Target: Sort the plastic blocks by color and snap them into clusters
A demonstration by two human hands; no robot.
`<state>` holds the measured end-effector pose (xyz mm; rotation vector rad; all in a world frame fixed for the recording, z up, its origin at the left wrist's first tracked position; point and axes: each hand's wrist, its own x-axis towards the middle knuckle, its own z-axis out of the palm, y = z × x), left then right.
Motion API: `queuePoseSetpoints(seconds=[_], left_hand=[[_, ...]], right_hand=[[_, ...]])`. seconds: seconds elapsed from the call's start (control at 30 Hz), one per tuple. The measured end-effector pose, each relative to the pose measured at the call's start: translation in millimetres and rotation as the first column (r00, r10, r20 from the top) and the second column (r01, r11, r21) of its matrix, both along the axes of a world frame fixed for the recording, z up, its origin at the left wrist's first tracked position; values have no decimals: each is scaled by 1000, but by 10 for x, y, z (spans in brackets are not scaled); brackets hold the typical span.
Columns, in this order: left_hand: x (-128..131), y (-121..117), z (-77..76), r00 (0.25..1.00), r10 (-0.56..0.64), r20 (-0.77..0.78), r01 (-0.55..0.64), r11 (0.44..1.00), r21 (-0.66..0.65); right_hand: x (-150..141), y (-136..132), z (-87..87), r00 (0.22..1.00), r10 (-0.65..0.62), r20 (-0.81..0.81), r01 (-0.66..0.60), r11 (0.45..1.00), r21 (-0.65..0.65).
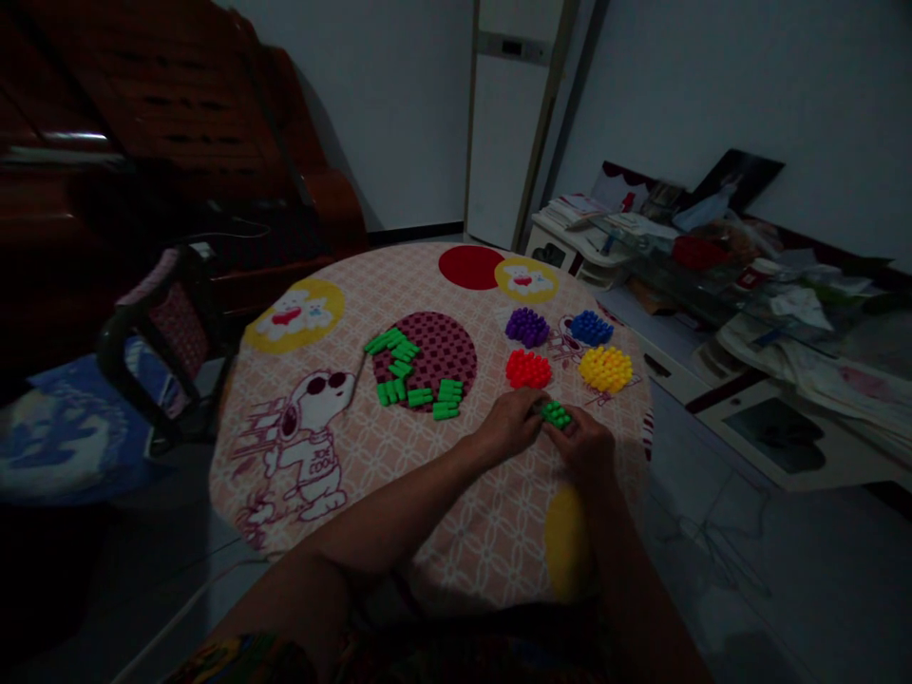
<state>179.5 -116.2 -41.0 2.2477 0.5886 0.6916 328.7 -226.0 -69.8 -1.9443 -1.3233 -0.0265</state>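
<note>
A small cluster of green plastic pegs (557, 414) stands at the right front of the table, between my two hands. My left hand (513, 424) closes round its left side with the fingers bent. From the right, my right hand (585, 445) grips the same cluster. Just beyond my fingers is a bunch of red pegs (528, 370), and a yellow bunch (605, 369) lies to its right. Behind these sit a purple bunch (527, 327) and a blue bunch (591, 328). Several loose green pegs (402, 369) lie on their sides left of centre.
A patterned cloth (456, 513) covers the round table. At the left stands a chair (167, 351), with a wooden sofa (214, 171) behind it. A cluttered low cabinet (769, 418) runs along the right wall. A tall white appliance (505, 133) occupies the far corner.
</note>
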Motion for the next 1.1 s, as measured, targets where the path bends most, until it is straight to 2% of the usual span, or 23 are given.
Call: queuePoseSetpoints(seconds=[0.1, 0.17, 0.23, 0.27, 0.33, 0.43, 0.53, 0.67, 0.77, 0.83, 0.93, 1.03, 1.1], left_hand=[[-264, 184, 286, 988, -2, -154, 18, 994, 106], [-502, 367, 468, 959, 84, -270, -40, 986, 163], [-732, 551, 585, 886, 208, -415, -108, 962, 250], [-827, 630, 610, 833, 257, -490, -132, 952, 276], [-952, 745, 600, 758, 259, -599, -102, 954, 283], [-990, 815, 510, 727, 231, -647, -65, 961, 269], [-943, 811, 454, 720, 269, -640, -94, 951, 294], [-905, 782, 480, 698, 324, -639, -122, 932, 341], [-862, 751, 504, 739, 341, -582, -158, 926, 342], [-793, 697, 501, 831, 276, -483, -153, 948, 278], [-630, 540, 462, 964, 44, -263, -18, 995, 102], [-450, 310, 391, 987, -111, -116, 109, 994, -21], [-352, 151, 336, 990, -115, -79, 109, 991, -77]], right_hand=[[3, 1, 8, 992, -16, -122, 18, 1000, 14], [0, 1, 19, 983, -21, -183, 27, 999, 30], [-5, 1, 34, 976, -16, -215, 25, 999, 40], [-6, 0, 43, 973, -13, -228, 23, 999, 42], [-9, -1, 61, 966, -10, -257, 22, 999, 43], [-11, -2, 91, 951, -16, -307, 36, 998, 60], [-18, 1, 115, 932, -2, -363, 39, 995, 94], [-20, 15, 115, 917, 12, -399, 36, 993, 112], [-6, 21, 109, 918, 27, -395, 25, 992, 126], [5, 18, 111, 922, 37, -386, 16, 991, 133], [14, 6, 117, 928, 57, -369, -7, 991, 136], [16, -3, 118, 931, 67, -358, -22, 991, 129], [15, -4, 115, 931, 61, -361, -19, 993, 120]])
